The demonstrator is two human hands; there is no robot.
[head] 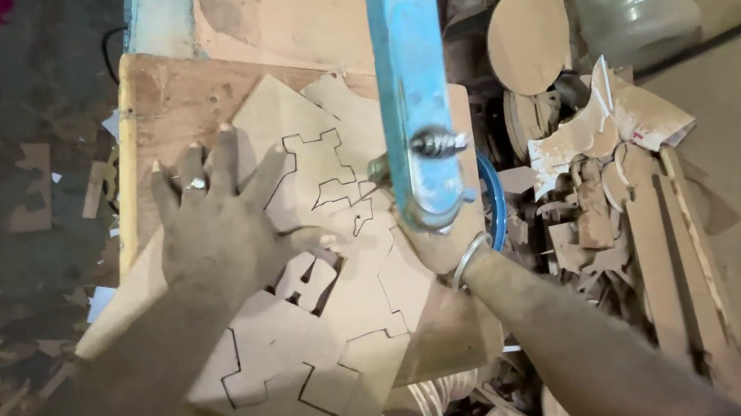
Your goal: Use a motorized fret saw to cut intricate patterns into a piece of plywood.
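A thin tan fibreboard sheet (pixel 314 350) marked with black zigzag cut lines lies on the worn wooden bench (pixel 169 101), running under the blue metal saw arm (pixel 412 69). The left hand (pixel 221 224) presses flat on it, fingers spread wide. The right hand (pixel 444 248), mostly hidden behind the arm, touches the sheet's edge; its grip cannot be made out.

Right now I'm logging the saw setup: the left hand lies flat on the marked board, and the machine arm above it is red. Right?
Not quite. The head view shows the left hand flat on the marked board, but the machine arm above it is blue, not red.
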